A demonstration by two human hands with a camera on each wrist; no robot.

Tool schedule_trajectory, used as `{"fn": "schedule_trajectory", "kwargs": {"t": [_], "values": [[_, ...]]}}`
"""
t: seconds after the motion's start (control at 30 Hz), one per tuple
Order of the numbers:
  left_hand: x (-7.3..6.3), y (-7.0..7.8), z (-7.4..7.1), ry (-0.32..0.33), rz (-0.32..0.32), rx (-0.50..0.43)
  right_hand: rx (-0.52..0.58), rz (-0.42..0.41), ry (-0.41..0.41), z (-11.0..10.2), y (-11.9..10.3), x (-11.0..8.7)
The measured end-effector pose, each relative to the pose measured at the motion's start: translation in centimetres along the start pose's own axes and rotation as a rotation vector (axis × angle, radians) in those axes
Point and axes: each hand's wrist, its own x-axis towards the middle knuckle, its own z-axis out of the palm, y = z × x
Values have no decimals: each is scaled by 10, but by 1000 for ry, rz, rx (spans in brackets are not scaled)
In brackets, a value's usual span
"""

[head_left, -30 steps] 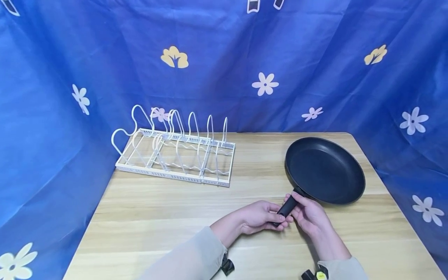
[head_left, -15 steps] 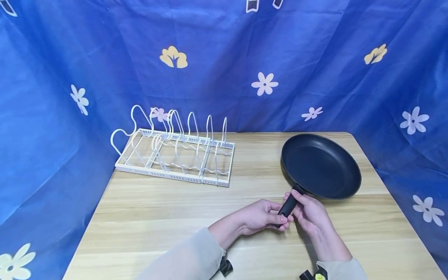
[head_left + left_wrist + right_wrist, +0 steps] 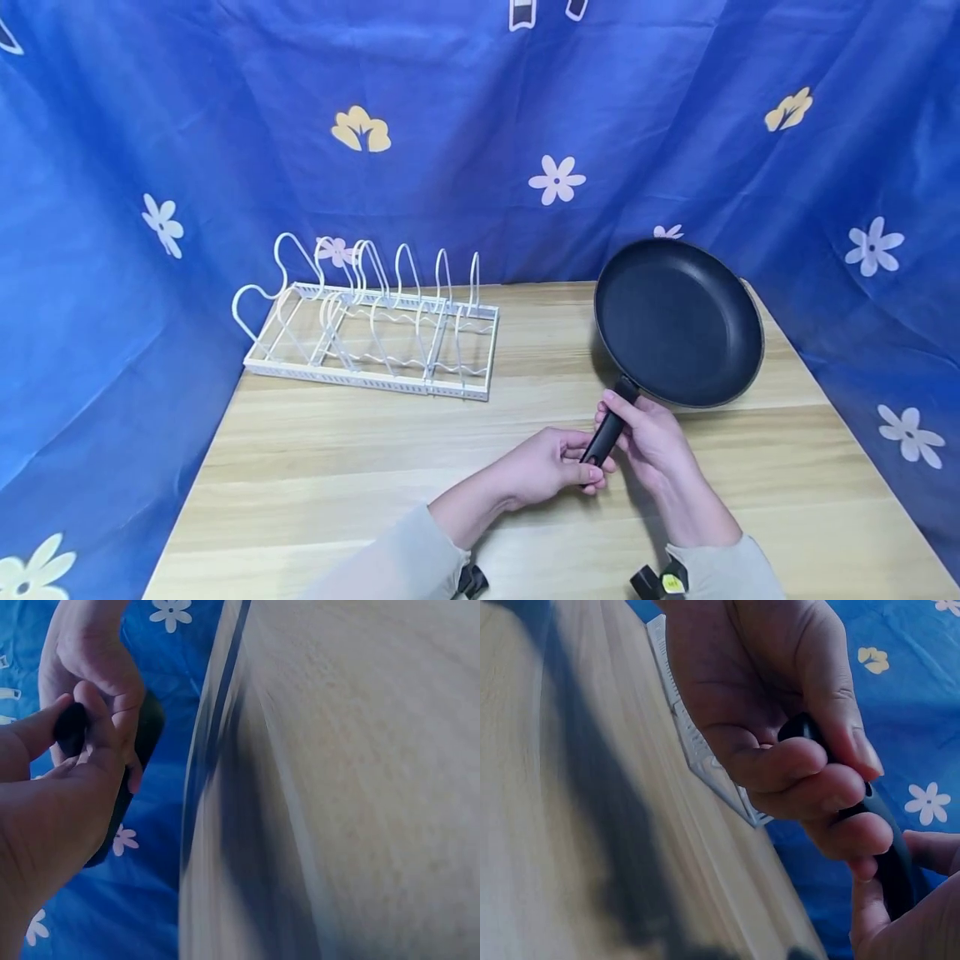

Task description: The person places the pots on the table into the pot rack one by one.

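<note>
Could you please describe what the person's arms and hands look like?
The person wears a pale grey-beige fabric left sleeve and a matching right sleeve. A small black left wrist device and a similar right wrist device are also worn; the latter bears an unreadable yellow-green label. The left grip and right grip are ungloved.

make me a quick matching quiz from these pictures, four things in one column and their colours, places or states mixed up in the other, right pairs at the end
Things:
1. pan
2. rack
3. table
4. curtain

Descriptions:
A. blue, with a flower pattern
B. pale wood
C. black, held by its handle
D. white wire, to the left of the pan

Right pairs: 1-C, 2-D, 3-B, 4-A
</note>
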Motion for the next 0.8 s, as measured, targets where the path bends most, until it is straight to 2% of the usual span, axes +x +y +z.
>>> {"fn": "schedule_trajectory", "kwargs": {"t": [0.2,0.27,0.4,0.57,0.8], "values": [[-10,2,5,76,50,151,-46,-13,-33,8,-4,-5],[-13,3,7,85,61,163,-39,-14,-57,9,-5,-7],[-19,4,9,68,61,116,-7,-5,-137,11,-7,-13],[-27,3,1,-28,49,1,20,-17,-282,15,-9,-20],[-41,2,-17,-266,62,-202,84,-48,-510,22,-11,-27]]}}
